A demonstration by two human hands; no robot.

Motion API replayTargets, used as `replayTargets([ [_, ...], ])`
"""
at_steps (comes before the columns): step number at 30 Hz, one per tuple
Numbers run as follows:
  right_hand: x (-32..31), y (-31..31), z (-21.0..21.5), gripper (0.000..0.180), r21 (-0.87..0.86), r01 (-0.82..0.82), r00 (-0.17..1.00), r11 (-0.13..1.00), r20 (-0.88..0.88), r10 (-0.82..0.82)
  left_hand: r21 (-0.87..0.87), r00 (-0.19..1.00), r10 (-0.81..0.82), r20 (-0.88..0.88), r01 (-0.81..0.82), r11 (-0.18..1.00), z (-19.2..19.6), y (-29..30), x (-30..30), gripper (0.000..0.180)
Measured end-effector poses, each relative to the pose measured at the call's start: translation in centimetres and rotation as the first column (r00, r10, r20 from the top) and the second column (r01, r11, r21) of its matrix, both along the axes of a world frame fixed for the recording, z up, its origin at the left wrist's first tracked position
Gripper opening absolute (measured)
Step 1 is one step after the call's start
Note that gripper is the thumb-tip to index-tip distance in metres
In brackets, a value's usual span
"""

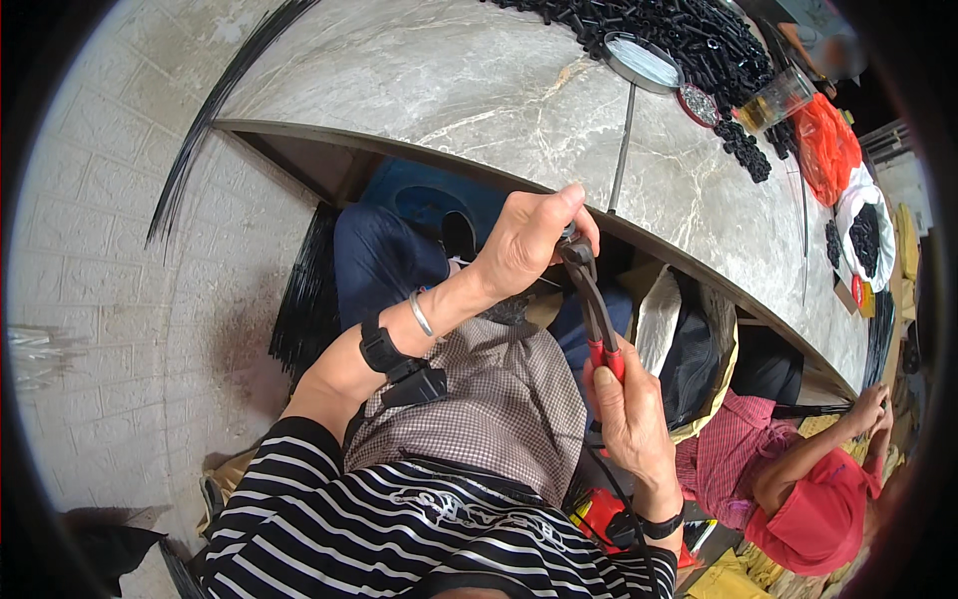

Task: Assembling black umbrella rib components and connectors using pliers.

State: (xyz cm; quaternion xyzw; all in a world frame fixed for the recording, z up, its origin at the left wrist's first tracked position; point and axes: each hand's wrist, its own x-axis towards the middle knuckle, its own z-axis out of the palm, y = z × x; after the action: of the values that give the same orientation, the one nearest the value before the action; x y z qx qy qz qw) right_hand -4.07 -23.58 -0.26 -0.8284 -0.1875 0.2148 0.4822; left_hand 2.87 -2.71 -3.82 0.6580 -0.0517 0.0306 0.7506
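Observation:
My right hand (634, 414) is closed around the red grips of a pair of pliers (596, 314), whose dark metal jaws point up toward my other hand. My left hand (529, 238) is closed at the jaws, thumb and fingers pinching something small and dark that is mostly covered by the fingers; its kind cannot be made out. Both hands are in front of the table edge, over my lap, where a checked cloth (479, 399) lies.
On the grey marbled table (449, 90) lie a heap of short black tubes (689, 45), a round shallow dish (644, 62), a red dish of small silvery pieces (699, 105), a glass with yellow liquid (773, 100) and an orange-red bag (826, 148). A co-worker in a red cap (813, 509) sits at right.

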Motion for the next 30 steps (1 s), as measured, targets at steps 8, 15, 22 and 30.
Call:
replayTargets([
  [8, 0.0, -0.8, -0.6, 0.029, -0.069, -0.005, 0.998, 0.998, -0.067, 0.000, 0.001, 0.998, 0.002, 0.068, -0.002, 1.000, 0.2, -0.5, -0.3, 0.063],
  [15, 0.8, -1.2, -0.3, 0.038, 0.324, 0.171, 0.864, 0.930, -0.504, 0.017, -0.109, 0.995, -0.022, 0.095, 0.033, 0.994, 0.1, -0.2, 0.2, 0.070],
  [22, 0.6, -0.6, 0.8, 0.046, 0.397, 0.095, 0.856, 0.913, -0.501, 0.129, -0.039, 0.994, 0.001, 0.105, 0.003, 0.999, 0.0, -0.4, 0.1, 0.076],
  [30, 0.5, -0.3, 1.0, 0.055, 0.395, 0.097, 0.870, 0.914, -0.479, 0.115, -0.055, 0.995, 0.003, 0.099, 0.002, 0.998, 0.1, -0.3, 0.1, 0.073],
])
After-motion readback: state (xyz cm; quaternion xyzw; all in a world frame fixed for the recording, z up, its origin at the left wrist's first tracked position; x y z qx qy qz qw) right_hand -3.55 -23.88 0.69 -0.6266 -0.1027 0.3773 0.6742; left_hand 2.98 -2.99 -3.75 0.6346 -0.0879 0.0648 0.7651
